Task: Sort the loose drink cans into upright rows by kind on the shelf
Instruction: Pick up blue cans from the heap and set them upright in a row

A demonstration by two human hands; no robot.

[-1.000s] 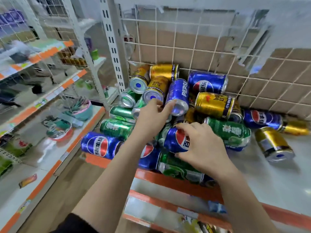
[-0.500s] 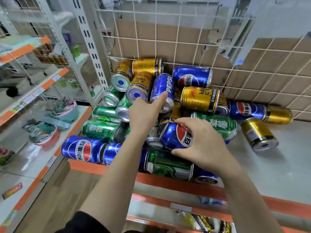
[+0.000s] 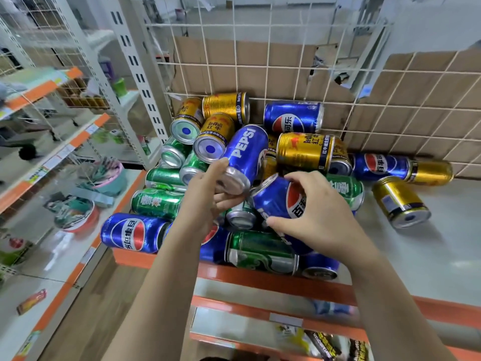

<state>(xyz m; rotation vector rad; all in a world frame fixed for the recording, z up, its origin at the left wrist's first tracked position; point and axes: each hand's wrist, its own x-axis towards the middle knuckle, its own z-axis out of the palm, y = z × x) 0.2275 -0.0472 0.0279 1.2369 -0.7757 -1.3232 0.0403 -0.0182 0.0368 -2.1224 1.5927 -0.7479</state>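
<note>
Right hand [image 3: 318, 220] clamped round blue Pepsi can [image 3: 276, 199] atop pile on shelf [image 3: 429, 256]; left hand [image 3: 205, 196] curled at second Pepsi can [image 3: 244, 155] rim. Best lift straight, avoid dislodging neighbours, stand upright on bare right side.

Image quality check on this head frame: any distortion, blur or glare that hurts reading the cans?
Head view: wide-angle bending bows the shelf upright and wire grid; left shelves and bottom edge are smeared; glare streaks the blue Pepsi can; soft shadow beside the lone gold can; centre labels stay legible.
</note>
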